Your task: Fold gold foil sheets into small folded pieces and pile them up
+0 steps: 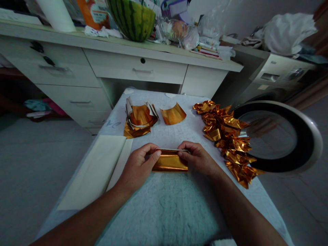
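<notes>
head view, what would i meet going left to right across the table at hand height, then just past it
Pale sheet → left hand → held gold foil → right hand → pile of shaped foil pieces → open round door.

The worktop (161,208) is topped by a pale, mottled surface. Curled gold sheets (140,116) are stacked beside a single gold sheet (173,115); folded foil pieces (227,135) are heaped at right, a cream panel (94,171) laid at left.
</notes>
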`<state>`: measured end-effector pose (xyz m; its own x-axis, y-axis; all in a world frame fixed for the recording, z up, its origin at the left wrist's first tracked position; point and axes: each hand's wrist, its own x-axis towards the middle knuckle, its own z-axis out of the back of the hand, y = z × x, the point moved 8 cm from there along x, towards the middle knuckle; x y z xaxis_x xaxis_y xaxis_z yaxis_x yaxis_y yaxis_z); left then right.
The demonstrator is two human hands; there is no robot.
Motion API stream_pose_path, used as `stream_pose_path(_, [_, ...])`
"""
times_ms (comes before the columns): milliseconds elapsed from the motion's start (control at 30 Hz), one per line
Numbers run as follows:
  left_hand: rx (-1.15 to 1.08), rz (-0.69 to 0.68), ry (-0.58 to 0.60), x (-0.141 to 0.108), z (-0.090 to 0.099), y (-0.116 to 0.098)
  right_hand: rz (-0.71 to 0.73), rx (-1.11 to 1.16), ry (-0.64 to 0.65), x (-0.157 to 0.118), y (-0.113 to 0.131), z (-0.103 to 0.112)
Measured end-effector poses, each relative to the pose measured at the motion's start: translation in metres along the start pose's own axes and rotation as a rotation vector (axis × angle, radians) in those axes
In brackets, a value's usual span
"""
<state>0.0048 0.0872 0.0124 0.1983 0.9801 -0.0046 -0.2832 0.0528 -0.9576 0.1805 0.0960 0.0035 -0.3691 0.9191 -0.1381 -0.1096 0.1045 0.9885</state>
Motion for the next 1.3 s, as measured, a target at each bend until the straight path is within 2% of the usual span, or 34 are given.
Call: stream_pose_path(1300, [-0.003,-0.016,-0.062,-0.0007,0.0051,-0.0051,-0.039,0.065,-0.019,-0.0034,-0.0027,-0.0003])
